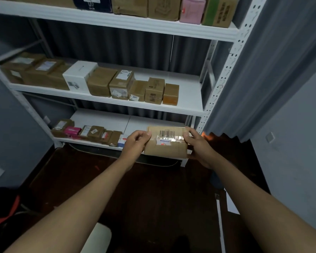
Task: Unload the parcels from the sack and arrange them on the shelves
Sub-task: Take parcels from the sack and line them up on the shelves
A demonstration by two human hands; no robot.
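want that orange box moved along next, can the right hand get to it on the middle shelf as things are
Probably not yet. The right hand and the left hand both grip a cardboard parcel down by the bottom shelf. The orange box ends its row with bare shelf to its right, so the way looks free once the hand is emptied.

White metal rack (224, 84) against grey curtain (263, 79); dark wooden floor (153, 198).

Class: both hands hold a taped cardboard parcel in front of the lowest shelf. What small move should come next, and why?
Probably ease the parcel, gripped by the left hand and right hand, forward onto the bottom shelf. The row there ends at a small white box, with bare board to its right.
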